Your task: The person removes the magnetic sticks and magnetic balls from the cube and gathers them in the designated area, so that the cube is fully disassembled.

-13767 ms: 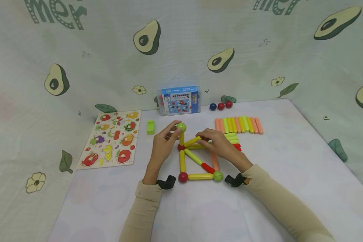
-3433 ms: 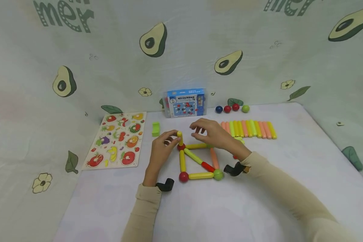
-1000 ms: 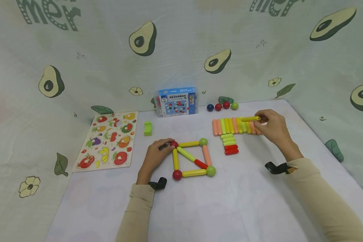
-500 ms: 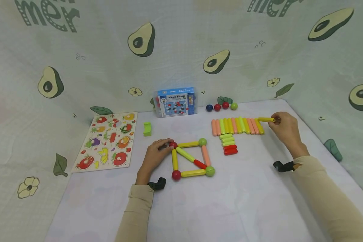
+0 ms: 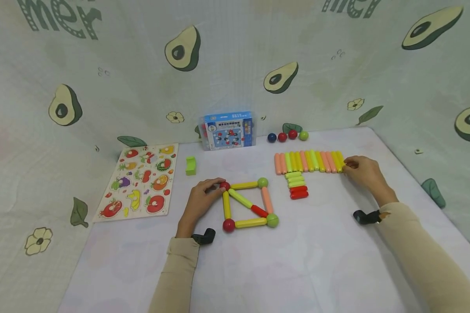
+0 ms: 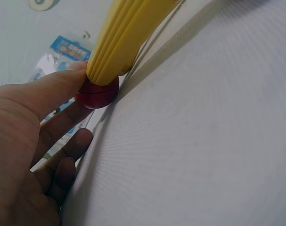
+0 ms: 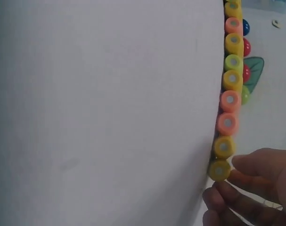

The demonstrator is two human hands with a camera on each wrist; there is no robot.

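Observation:
My left hand (image 5: 202, 199) pinches a red ball (image 6: 99, 95) at the far left corner of a flat square of magnetic sticks and balls. A yellow stick (image 5: 226, 205) joins that ball, and a green-and-red diagonal (image 5: 240, 198) crosses the square. A second red ball (image 5: 229, 225) and two green balls (image 5: 272, 220) form the other corners. At the right end of a row of coloured magnetic sticks (image 5: 304, 161), my right hand (image 5: 364, 171) has thumb and fingertips on the last yellow stick (image 7: 219, 170). That stick lies against its neighbour.
Short green and red sticks (image 5: 299, 192) lie in front of the row. Blue, red and green balls (image 5: 282, 137) line the back edge. A boxed set (image 5: 229, 131), a small green block (image 5: 190, 165) and a fruit puzzle board (image 5: 139, 182) stand or lie farther left.
My right hand has carried a yellow stick to the right and turned it from crosswise above the row to lie at its right end. The left hand stays at the red ball.

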